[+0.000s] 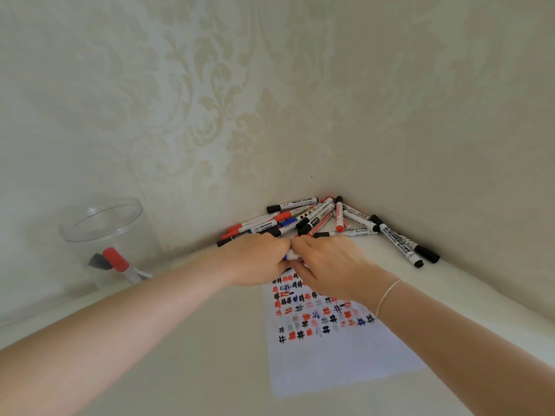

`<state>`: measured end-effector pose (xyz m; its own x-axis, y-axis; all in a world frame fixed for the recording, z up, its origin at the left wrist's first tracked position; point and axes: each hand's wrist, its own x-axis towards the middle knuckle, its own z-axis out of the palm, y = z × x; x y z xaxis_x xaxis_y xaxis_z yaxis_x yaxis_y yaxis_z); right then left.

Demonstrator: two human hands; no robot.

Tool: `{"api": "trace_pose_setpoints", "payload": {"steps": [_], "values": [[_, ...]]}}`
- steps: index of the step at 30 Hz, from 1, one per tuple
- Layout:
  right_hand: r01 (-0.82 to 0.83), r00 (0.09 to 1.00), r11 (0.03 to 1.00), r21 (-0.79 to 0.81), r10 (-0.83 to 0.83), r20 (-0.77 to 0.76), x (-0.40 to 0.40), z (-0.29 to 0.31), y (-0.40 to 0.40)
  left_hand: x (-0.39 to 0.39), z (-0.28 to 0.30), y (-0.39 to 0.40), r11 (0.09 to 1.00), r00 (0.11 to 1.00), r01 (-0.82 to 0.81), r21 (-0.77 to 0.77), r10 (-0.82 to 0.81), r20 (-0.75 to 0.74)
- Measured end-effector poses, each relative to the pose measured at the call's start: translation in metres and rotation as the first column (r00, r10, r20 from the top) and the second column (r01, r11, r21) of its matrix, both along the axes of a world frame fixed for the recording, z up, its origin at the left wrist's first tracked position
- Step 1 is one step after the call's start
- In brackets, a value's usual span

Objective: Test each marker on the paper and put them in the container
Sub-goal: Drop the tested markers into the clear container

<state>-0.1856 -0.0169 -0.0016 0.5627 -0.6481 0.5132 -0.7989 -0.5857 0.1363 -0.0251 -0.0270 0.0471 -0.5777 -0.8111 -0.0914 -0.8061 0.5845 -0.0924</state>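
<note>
Views: one only, the head camera; no second view shares the scene.
Position: worn on the person's head, above the near edge of the table.
Facing: forward and down, toward the wall corner at 12 o'clock.
Lens: wide-angle; the walls bow outward toward the frame edges.
Nearness: forearms enter at 7 and 5 o'clock; the left hand and right hand meet at centre.
Framing: clear container at 9 o'clock, paper toward 6 o'clock.

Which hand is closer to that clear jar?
Left. The left hand is over the paper's top edge, on the side toward the jar; the right hand sits just beyond it, farther away.
</note>
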Motion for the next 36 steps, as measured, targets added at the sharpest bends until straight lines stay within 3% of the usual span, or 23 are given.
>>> {"api": "trace_pose_setpoints", "payload": {"steps": [5, 13, 20, 25, 27, 31, 33, 36], "values": [[-0.058, 0.994, 0.994, -0.089, 0.049, -0.099, 0.0, 0.004, 0.005, 0.006, 0.0, 0.001, 1.0, 1.0, 0.006, -0.009, -0.006, -0.015], [0.054, 0.971, 0.997, -0.049, -0.063, -0.23, 0.008, 0.0, 0.001, 0.006, -0.004, -0.006, 0.954, 0.96, -0.074, 0.292, 0.147, -0.238], [0.152, 0.941, 0.984, 0.095, -0.115, -0.319, 0.015, 0.006, -0.001, 0.002, -0.019, -0.01, 0.986, 0.975, -0.108, 0.128, 0.131, -0.182], [0.346, 0.924, 0.882, 0.32, -0.261, -0.28, -0.035, 0.004, 0.003, 0.059, -0.004, -0.022, 0.957, 0.963, -0.26, -0.13, 0.247, -0.113], [0.416, 0.897, 0.849, 0.325, -0.325, -0.3, -0.051, 0.002, 0.008, 0.084, 0.0, -0.025, 0.943, 0.953, -0.302, -0.142, 0.299, -0.039], [0.413, 0.9, 0.866, 0.283, -0.339, -0.275, -0.036, 0.009, 0.007, 0.076, -0.008, -0.022, 0.95, 0.955, -0.289, -0.119, 0.278, -0.101], [0.409, 0.912, 0.85, 0.332, -0.363, -0.192, -0.031, 0.012, 0.009, 0.068, -0.012, -0.021, 0.958, 0.958, -0.267, -0.103, 0.252, -0.137], [0.331, 0.904, 0.768, 0.549, -0.425, 0.05, -0.032, 0.008, 0.012, 0.058, -0.023, -0.016, 0.967, 0.953, -0.241, -0.087, 0.218, -0.21]]}}
